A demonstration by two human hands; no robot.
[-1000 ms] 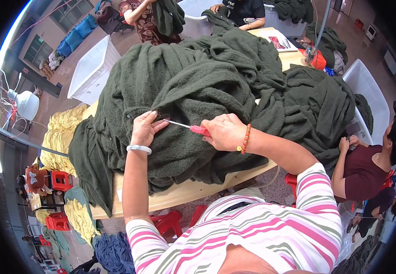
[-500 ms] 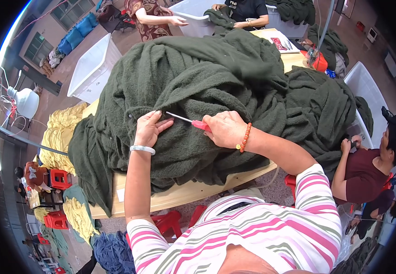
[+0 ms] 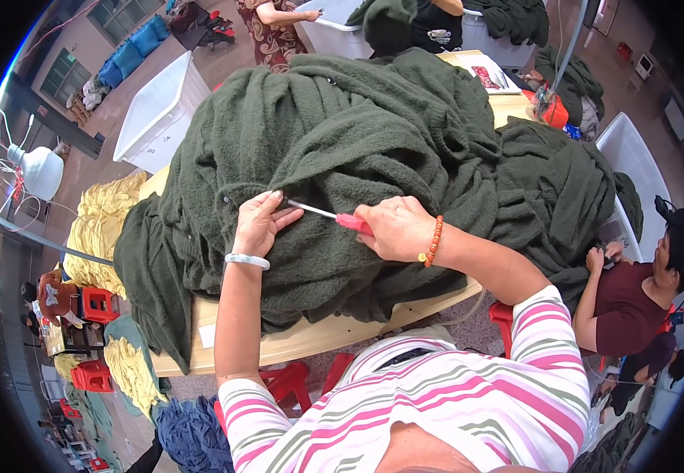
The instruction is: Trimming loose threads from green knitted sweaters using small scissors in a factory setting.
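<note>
Dark green fleecy knit fabric (image 3: 357, 158) lies in a big heap of folds before me. My left hand (image 3: 260, 218), with a pale bangle at its wrist, pinches an edge of this fabric between thumb and fingers. In my right hand (image 3: 398, 229), which wears an orange bead bracelet, is a tool with a red handle (image 3: 354, 224) and a thin metal shaft. The shaft points left, its end beside my left fingertips at the pinched edge. Whether the tip is in the knit I cannot tell.
The heap rests on a wooden table (image 3: 373, 330). White bins (image 3: 160, 110) stand behind it. More green fabric (image 3: 555, 181) lies at right, yellow fabric (image 3: 101, 240) at left. A co-worker in maroon (image 3: 629, 303) sits at right; others stand at the back. Red stools (image 3: 288, 388) are below the table.
My right hand and the red-handled tool have shifted slightly right and down; my left hand keeps its pinch. At the back, a co-worker's green cloth has risen, and a blurred piece over the heap has cleared.
</note>
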